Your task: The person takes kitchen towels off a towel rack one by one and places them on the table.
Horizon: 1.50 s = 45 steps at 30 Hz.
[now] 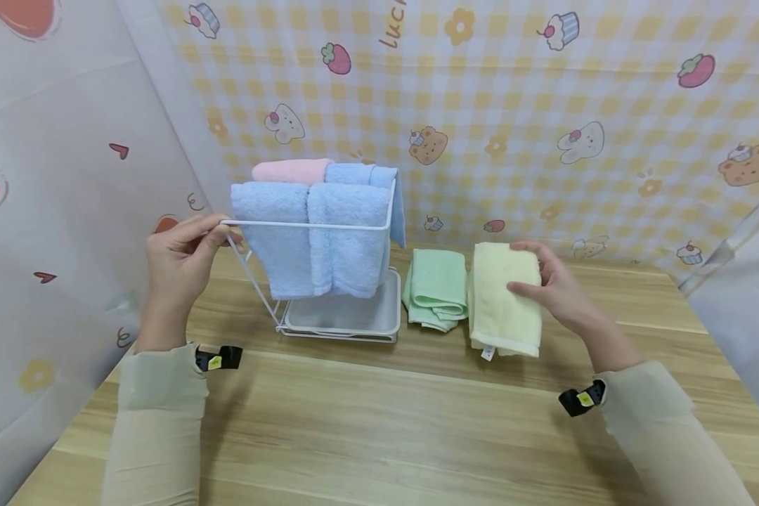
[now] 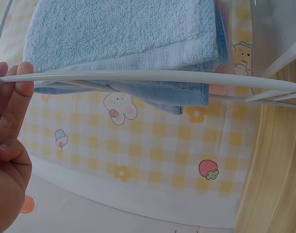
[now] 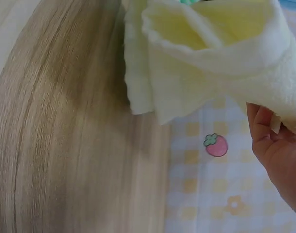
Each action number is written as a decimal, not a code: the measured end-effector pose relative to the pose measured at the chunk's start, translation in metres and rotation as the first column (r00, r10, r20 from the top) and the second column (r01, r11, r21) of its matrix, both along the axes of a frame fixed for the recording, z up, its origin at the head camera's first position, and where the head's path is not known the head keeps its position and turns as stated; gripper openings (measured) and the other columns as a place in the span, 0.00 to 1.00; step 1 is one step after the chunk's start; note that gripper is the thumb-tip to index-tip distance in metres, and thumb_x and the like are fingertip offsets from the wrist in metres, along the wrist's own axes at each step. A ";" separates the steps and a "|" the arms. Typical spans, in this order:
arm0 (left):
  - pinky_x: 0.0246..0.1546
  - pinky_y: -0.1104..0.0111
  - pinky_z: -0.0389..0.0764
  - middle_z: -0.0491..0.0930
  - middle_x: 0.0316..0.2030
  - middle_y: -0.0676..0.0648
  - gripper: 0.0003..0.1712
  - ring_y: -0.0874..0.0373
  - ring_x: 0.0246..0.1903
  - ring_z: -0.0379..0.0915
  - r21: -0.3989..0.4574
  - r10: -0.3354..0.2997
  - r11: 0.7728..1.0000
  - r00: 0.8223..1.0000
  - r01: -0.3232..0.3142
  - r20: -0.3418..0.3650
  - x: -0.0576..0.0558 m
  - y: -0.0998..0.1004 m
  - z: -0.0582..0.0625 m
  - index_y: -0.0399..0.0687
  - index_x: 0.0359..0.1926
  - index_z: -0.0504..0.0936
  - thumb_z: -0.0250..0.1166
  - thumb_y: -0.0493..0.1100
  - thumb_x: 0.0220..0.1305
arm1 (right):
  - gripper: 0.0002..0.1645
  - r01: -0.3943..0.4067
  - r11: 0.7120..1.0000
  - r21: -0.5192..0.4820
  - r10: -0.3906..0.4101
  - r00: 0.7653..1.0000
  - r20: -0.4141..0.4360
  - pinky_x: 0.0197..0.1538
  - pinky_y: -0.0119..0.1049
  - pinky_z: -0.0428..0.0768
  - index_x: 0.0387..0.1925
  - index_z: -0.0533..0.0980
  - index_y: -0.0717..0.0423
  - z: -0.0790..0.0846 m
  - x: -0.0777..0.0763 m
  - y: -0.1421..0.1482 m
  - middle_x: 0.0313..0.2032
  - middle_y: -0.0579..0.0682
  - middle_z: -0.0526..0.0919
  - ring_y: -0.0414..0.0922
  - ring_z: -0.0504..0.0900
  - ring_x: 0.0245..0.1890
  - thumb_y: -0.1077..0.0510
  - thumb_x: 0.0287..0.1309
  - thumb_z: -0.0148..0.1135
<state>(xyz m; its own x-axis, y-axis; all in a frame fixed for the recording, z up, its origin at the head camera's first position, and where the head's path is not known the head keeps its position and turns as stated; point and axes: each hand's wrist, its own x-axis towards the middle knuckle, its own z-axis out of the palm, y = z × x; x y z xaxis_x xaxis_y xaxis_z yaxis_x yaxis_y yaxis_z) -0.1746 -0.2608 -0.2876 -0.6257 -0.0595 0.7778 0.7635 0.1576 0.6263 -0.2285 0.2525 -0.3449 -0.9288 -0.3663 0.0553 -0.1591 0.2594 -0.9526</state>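
Note:
My left hand (image 1: 183, 256) pinches the upper left corner of a white wire towel rack (image 1: 310, 225). Two blue towels (image 1: 351, 239) hang side by side over the rack's front bar. Behind them are a pink towel (image 1: 291, 170) and another piece of blue towelling (image 1: 397, 211). In the left wrist view, the fingers (image 2: 12, 99) are at the end of a white bar below a blue towel (image 2: 123, 39). A folded yellow towel (image 1: 502, 302) is gripped at its right edge by my right hand (image 1: 553, 288). The right wrist view shows its layers (image 3: 201, 77) hanging loosely, with the thumb hidden.
A folded green towel (image 1: 438, 284) lies between the rack and the yellow towel. Under the rack is a shallow grey-white tray (image 1: 388, 302). Everything stands toward the back of a wooden table (image 1: 379, 422). A patterned curtain (image 1: 481, 105) closes off the back.

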 end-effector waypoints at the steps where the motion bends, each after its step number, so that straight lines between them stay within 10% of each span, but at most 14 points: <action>1: 0.40 0.78 0.84 0.88 0.33 0.53 0.11 0.65 0.27 0.83 -0.006 0.007 1.000 1.000 -0.007 0.002 0.000 0.000 0.000 0.16 0.43 0.81 0.62 0.25 0.62 | 0.39 0.012 1.000 0.015 -0.012 1.000 -0.009 0.38 0.38 0.88 0.71 0.56 0.54 -0.002 -0.002 0.000 0.43 0.47 0.79 0.40 0.85 0.37 0.70 0.62 0.61; 15: 0.38 0.81 0.83 0.88 0.32 0.55 0.10 0.66 0.28 0.83 -0.009 0.053 0.999 0.998 -0.053 0.033 0.000 0.001 0.002 0.21 0.43 0.83 0.62 0.23 0.62 | 0.43 0.202 0.974 0.101 -0.201 0.979 -0.026 0.42 0.29 0.85 0.75 0.54 0.55 -0.024 -0.029 0.001 0.71 0.64 0.60 0.40 0.77 0.51 0.61 0.64 0.64; 20: 0.37 0.81 0.82 0.88 0.31 0.55 0.10 0.66 0.27 0.83 -0.004 0.051 0.999 0.998 -0.051 0.030 -0.001 0.000 0.002 0.19 0.43 0.82 0.62 0.23 0.62 | 0.43 0.229 0.965 0.130 -0.229 0.973 -0.017 0.39 0.29 0.85 0.75 0.53 0.54 -0.031 -0.037 -0.004 0.71 0.65 0.58 0.55 0.74 0.55 0.60 0.66 0.62; 34: 0.37 0.80 0.83 0.88 0.30 0.54 0.10 0.67 0.27 0.82 -0.009 0.083 0.997 0.995 -0.082 0.051 0.002 0.001 0.000 0.23 0.43 0.84 0.63 0.27 0.63 | 0.42 0.229 0.955 0.188 -0.235 0.972 0.007 0.40 0.30 0.84 0.74 0.54 0.56 -0.046 -0.043 -0.014 0.70 0.66 0.57 0.58 0.74 0.54 0.60 0.65 0.63; 45: 0.37 0.80 0.83 0.88 0.31 0.55 0.10 0.67 0.27 0.82 -0.023 0.096 0.995 0.994 -0.095 0.050 0.004 0.002 0.002 0.19 0.43 0.82 0.63 0.26 0.63 | 0.43 0.210 0.947 0.242 -0.212 0.977 -0.021 0.63 0.55 0.73 0.75 0.53 0.58 -0.059 -0.044 -0.015 0.73 0.68 0.54 0.67 0.63 0.67 0.58 0.65 0.63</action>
<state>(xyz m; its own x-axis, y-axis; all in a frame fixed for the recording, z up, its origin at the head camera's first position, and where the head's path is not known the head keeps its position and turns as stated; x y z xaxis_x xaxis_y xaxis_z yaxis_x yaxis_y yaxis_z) -0.1706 -0.2585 -0.2854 -0.6566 -0.1056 0.7468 0.7116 0.2414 0.6598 -0.2722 0.2379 -0.4039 -0.9864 -0.1637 -0.0152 -0.0713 0.5092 -0.8577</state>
